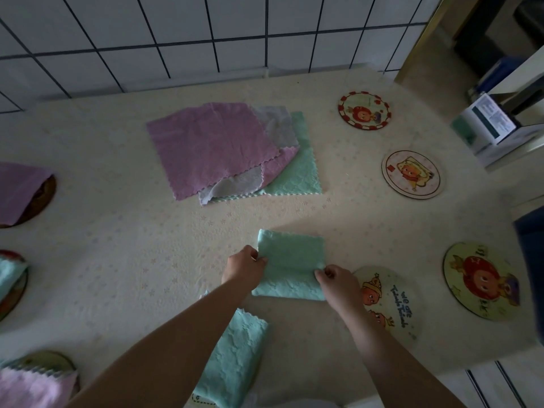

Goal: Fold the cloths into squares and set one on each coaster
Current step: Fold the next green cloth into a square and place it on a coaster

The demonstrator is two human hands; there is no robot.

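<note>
A mint green cloth [291, 262] lies partly folded on the table in front of me. My left hand [245, 265] pinches its left edge and my right hand [335, 279] pinches its right edge near the fold. Further back lies a pile of unfolded cloths: pink [212, 145] on top, grey [278, 125] and green [297, 178] beneath. Bare round coasters sit on the right: one [364, 110] at the back, another [412, 174] nearer, and a third [482, 281] at the far right. A fourth coaster [391, 301] lies just under my right wrist.
On the left, coasters carry folded cloths: pink [20, 192], green [10, 275] and pink [32, 387]. Another green folded cloth [235, 348] lies under my left forearm near the front edge. A white box [488, 122] stands at the back right by the tiled wall.
</note>
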